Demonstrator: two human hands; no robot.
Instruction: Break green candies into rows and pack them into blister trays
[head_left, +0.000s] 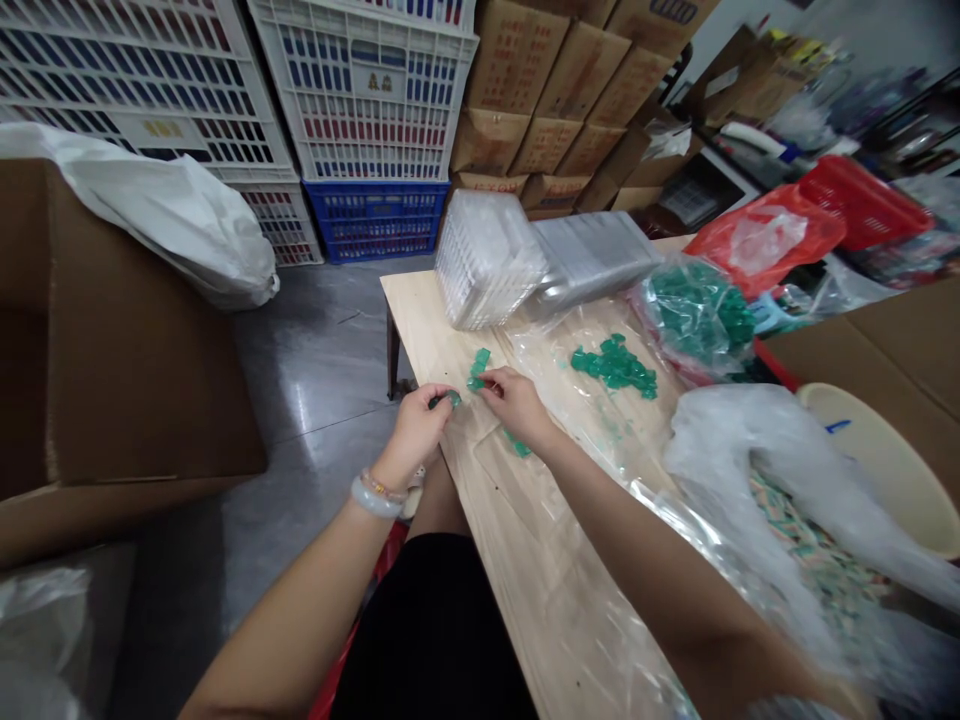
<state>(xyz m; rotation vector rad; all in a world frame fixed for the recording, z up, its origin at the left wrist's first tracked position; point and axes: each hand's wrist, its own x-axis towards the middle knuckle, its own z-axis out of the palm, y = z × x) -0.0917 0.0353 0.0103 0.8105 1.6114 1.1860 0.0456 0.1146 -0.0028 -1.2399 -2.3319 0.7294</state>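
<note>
My left hand [421, 425], with bracelets at the wrist, is at the table's left edge, its thumb and fingers pinched on a small green piece [453, 398]. Just right of it, over the wooden table [510, 520], my right hand [514, 400] pinches another small green piece [475, 382]. A further green piece [482, 358] lies just beyond my right fingertips. Another green piece [517, 443] lies below my right hand, partly under the wrist. A loose pile of green pieces [615, 366] rests on clear plastic farther right.
Clear plastic trays [491, 260] stand at the table's far end. A bag of green pieces [697, 310], a plastic bag of mixed pieces [817, 560] and a cream basin [877, 460] are at right. A large cardboard box [142, 350] stands left; crates [375, 110] are behind.
</note>
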